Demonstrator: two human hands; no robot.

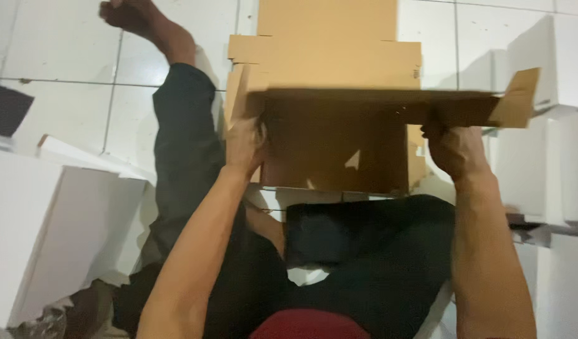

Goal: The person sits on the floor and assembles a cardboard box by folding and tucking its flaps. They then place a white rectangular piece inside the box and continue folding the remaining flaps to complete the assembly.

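Observation:
A brown cardboard box blank (339, 135) is held up over my lap, partly folded, with a flap sticking out at its right end. My left hand (244, 143) grips its left edge. My right hand (455, 150) grips its right side under the flap. Behind it lies a stack of flat brown cardboard sheets (326, 47) on the white tiled floor. My legs in dark trousers (364, 251) stretch out below the box, and my left leg and bare foot (135, 16) reach toward the top left.
White folded boxes stand at the left (44, 213) and at the right (552, 150). A dark object (5, 107) lies at the far left edge. White floor tiles (63, 44) show at the top left.

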